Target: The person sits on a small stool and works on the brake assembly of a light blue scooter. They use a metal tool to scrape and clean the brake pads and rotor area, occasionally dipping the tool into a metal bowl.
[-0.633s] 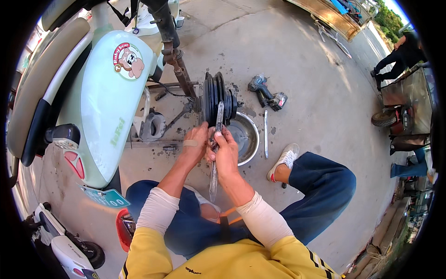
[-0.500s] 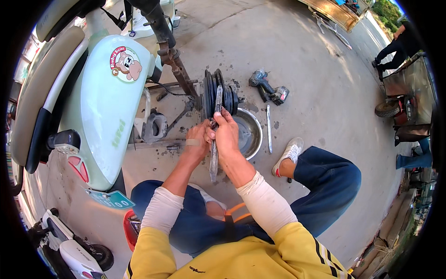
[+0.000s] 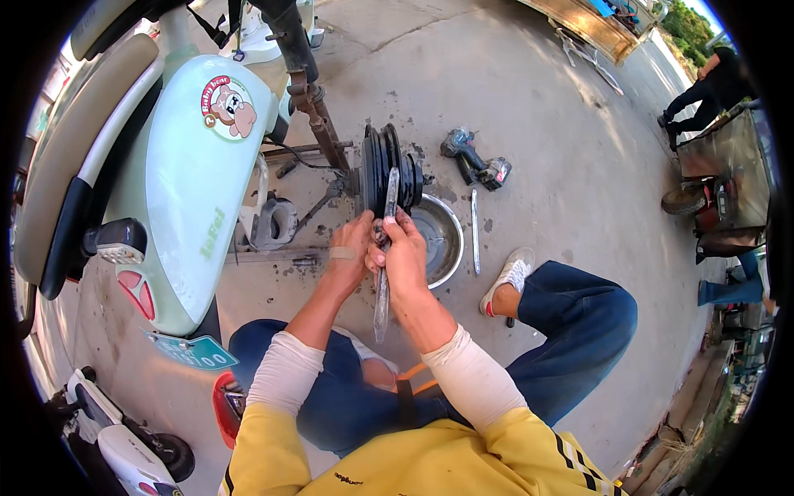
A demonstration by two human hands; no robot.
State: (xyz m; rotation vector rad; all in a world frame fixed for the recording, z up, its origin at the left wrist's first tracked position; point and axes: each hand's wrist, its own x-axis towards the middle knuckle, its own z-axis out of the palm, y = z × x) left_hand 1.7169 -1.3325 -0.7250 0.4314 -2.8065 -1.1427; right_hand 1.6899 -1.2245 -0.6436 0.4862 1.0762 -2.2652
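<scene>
A long flat metal tyre lever (image 3: 381, 310) stands almost lengthwise in front of me, its far end against the black wheel (image 3: 380, 161). My right hand (image 3: 405, 256) is closed around its middle, thumb pointing forward. Close beside it, my left hand (image 3: 351, 248), with a plaster near the wrist, has its fingers curled against the lever and the wheel's near edge. What those left fingers grip is hidden. Just right of the wheel, partly behind my right hand, sits a round metal basin (image 3: 453, 236) with liquid in it.
Right of the basin lie a second metal lever (image 3: 475, 231) and a cordless impact wrench (image 3: 471, 157). A pale green scooter (image 3: 186, 190) stands close on the left, with a metal stand part (image 3: 275, 223) below its side. A person (image 3: 703, 91) stands far right.
The lever has slid toward me, its near end now lower. Both hands stay close together at its middle, slightly nearer to me. The whole view has shifted a little.
</scene>
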